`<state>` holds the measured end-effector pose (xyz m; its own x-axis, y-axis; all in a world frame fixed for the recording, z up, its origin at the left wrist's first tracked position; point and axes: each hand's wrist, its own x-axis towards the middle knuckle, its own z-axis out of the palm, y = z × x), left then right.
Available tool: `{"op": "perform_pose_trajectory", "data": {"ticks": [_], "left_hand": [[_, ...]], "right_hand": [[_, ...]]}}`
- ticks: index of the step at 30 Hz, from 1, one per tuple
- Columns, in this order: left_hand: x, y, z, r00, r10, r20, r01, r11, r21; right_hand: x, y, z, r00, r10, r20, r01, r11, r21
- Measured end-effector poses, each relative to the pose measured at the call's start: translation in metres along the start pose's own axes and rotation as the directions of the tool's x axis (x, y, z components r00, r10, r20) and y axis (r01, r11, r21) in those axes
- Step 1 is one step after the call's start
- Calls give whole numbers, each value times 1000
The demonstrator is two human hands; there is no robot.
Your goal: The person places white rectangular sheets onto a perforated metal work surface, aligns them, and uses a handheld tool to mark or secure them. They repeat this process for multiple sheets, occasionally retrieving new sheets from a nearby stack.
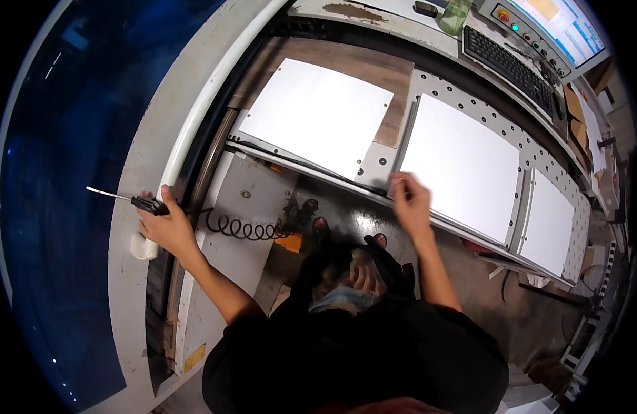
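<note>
Left hand (pixel 168 228) grips an air blow gun (pixel 135 201) with a coiled hose (pixel 248 228); right hand (pixel 409 203), fingers curled, rests at the white panel (pixel 462 165) edge.

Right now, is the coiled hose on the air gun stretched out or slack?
Slack: the black coiled hose lies in loose loops behind the air gun in the left hand.

A black keyboard (pixel 508 63) lies at the upper right on a grey console; beside it stands a control panel with coloured buttons (pixel 522 29) and a lit screen (pixel 563 26); a clear green bottle (pixel 455 15) stands near them; a yellow tag (pixel 291 243) lies low on the floor; a small fan (pixel 594 276) sits far right.
</note>
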<state>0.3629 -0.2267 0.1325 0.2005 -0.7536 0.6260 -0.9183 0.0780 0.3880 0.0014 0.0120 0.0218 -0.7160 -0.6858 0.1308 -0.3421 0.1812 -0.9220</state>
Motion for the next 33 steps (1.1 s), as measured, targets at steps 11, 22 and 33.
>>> {"op": "perform_pose_trajectory", "data": {"ticks": [11, 22, 33], "left_hand": [[-45, 91, 156, 728, 663, 176, -431, 642, -635], [-32, 62, 320, 689, 578, 437, -404, 807, -432], [-127, 85, 217, 764, 468, 444, -93, 761, -642]], "right_hand": [[-12, 20, 91, 939, 164, 303, 35, 830, -556], [-1, 26, 127, 976, 217, -34, -217, 976, 11], [-33, -43, -5, 969, 116, -216, -98, 991, 94]]}}
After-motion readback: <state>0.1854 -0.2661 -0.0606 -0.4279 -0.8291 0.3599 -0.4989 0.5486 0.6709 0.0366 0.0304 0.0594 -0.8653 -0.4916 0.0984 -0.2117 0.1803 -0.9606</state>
